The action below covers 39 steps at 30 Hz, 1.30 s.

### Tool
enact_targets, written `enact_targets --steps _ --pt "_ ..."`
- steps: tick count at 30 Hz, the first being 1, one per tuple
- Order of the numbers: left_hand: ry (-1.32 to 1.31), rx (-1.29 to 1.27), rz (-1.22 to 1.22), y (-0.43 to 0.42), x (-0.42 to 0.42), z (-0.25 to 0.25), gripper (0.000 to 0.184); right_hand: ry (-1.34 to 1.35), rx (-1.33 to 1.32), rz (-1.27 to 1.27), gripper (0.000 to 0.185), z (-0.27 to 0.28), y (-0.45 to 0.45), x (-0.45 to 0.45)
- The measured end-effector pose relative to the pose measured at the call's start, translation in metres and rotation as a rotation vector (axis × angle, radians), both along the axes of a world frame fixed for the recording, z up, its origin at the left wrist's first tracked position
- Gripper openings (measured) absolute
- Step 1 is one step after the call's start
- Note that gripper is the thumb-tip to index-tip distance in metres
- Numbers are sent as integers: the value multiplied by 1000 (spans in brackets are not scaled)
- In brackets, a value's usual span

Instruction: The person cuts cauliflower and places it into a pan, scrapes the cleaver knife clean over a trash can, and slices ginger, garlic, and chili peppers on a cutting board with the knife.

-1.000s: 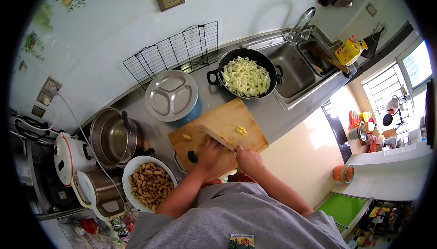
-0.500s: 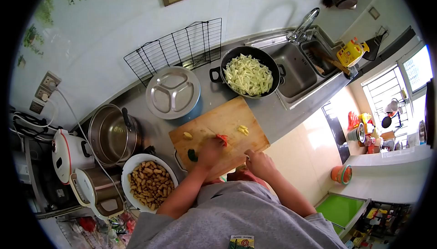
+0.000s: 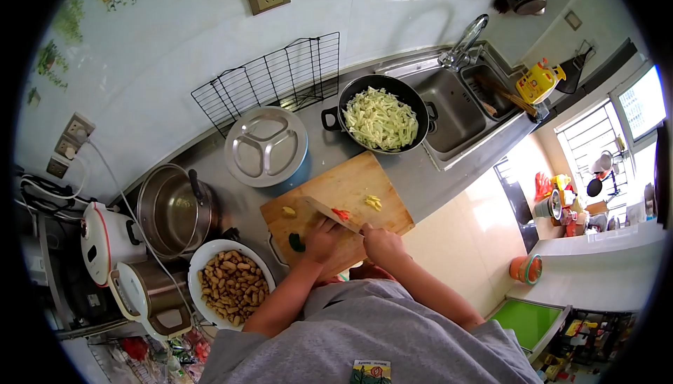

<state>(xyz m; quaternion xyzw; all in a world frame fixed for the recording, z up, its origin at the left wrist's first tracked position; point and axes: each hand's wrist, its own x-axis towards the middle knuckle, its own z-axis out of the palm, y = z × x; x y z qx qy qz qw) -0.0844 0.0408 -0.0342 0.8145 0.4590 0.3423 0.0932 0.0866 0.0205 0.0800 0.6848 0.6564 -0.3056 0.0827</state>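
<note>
My right hand point(image 3: 383, 245) is closed round the handle of a knife point(image 3: 328, 211), whose blade lies across the wooden cutting board point(image 3: 375, 173). Beside the blade, my left hand point(image 3: 322, 241) rests on the board with its fingers bent; whatever is under the fingertips is hidden. Red chopped pieces point(image 3: 341, 213) sit just beyond the blade. Pale yellow strips point(image 3: 373, 203) lie to their right. On the board's left part are a small yellowish piece point(image 3: 289, 211) and a dark green piece point(image 3: 296, 242).
A black pan point(image 3: 341, 96) of shredded pale vegetable stands behind the board, near the sink point(image 3: 456, 114). To the left are a divided metal plate point(image 3: 265, 147), a steel pot point(image 3: 172, 212), a bowl of peanuts point(image 3: 203, 254) and a rice cooker point(image 3: 105, 244).
Half a second ago the knife was low at the board's front edge and my left hand was at the red pieces. Now the blade is across the board and my left hand has drawn back.
</note>
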Motion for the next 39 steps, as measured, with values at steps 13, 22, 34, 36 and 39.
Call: enact_targets --steps 13,22,34,36,39 --pt "65 -163 54 -8 -3 14 18 68 100 -38 30 1 -11 14" --pt "-75 5 -47 -1 -3 22 15 95 28 -49 26 30 -17 15" --pt "-133 -101 58 -9 -5 23 22 76 59 0 24 -13 3 -16" --pt "-126 -118 52 -8 -5 22 21 67 28 11 23 -9 6 -20" --pt "-154 -150 53 -9 -6 22 20 144 229 5 24 -21 2 -10"
